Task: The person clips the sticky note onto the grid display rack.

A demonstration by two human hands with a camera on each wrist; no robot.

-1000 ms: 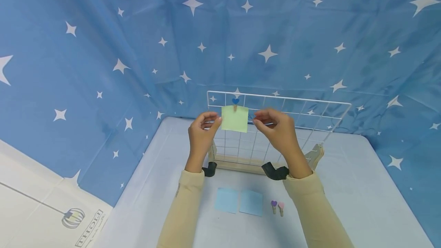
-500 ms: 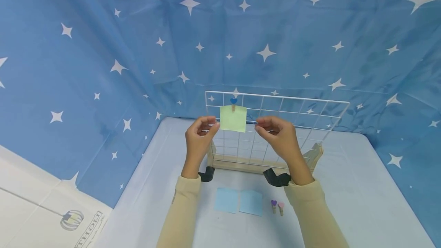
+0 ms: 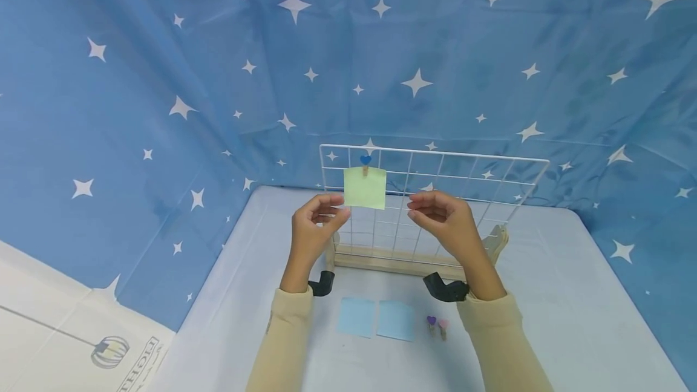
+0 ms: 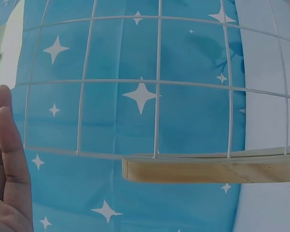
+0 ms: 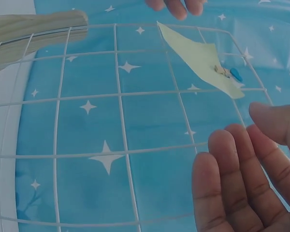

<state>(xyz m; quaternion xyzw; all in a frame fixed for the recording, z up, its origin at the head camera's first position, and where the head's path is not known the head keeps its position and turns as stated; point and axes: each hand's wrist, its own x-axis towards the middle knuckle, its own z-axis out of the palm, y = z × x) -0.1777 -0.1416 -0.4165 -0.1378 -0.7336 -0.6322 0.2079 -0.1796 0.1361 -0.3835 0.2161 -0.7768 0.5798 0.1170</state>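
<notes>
Thumb and fingers are standing apart on both the left hand (image 3: 316,222) and the right hand (image 3: 449,219). On the white table (image 3: 566,295), a wire rack (image 3: 404,193) is standing in its wooden base (image 3: 392,262), and a green paper (image 3: 364,190) is hanging at its upper left, between the hands, closer to the left, while two blue papers (image 3: 356,317) are lying in front. One blue heart clip (image 3: 365,160) is holding its top edge, and two other clips (image 3: 431,320), purple and pink, are lying right of the blue papers.

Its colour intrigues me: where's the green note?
In the head view, the green note hangs by a blue-heart clip left of centre on the wire grid, between the left hand and right hand.
</notes>
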